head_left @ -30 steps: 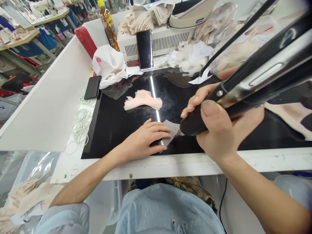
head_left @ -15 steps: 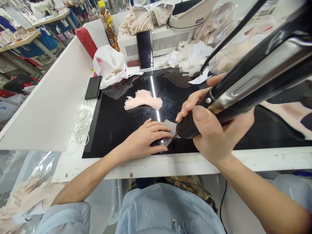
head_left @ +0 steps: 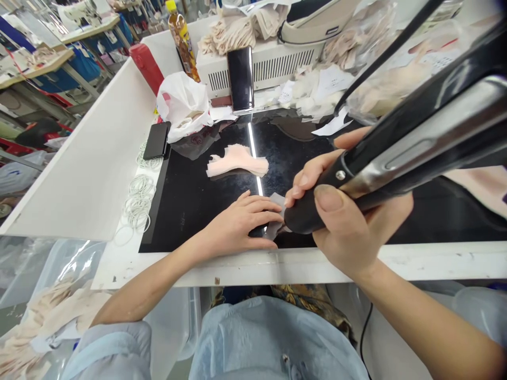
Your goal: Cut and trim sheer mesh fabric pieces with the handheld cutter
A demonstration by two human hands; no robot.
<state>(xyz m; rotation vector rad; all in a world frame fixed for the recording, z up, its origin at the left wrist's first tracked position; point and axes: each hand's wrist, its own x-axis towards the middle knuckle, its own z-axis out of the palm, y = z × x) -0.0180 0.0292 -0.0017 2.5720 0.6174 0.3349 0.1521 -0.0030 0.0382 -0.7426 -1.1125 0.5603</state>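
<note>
My left hand (head_left: 241, 222) lies flat on the black glossy work surface (head_left: 186, 211), its fingers apart. Its fingertips rest on a small, thin, whitish sheer fabric piece (head_left: 279, 199), partly hidden under them. My right hand (head_left: 348, 216) is closed around a long black-and-silver tool (head_left: 380, 163) that looks like a hair straightener. The tool slants from the upper right down to the fabric, its rounded black end beside my left fingertips. Whether it clamps the fabric edge is hidden. Beyond my left hand lies a stack of pale pink cut fabric pieces (head_left: 237, 161).
At the left edge are white elastic loops (head_left: 138, 203) and a dark phone (head_left: 156, 141). A white plastic bag (head_left: 184, 103), a propped phone (head_left: 240, 79), a vented white box (head_left: 285, 68) and a bottle (head_left: 182, 39) stand behind. A black cord (head_left: 384, 58) crosses at upper right.
The tool's end has shifted slightly left and toward me, closer to my left fingertips, covering more of the sheer piece. My left hand stays in place. The whole view has shifted slightly.
</note>
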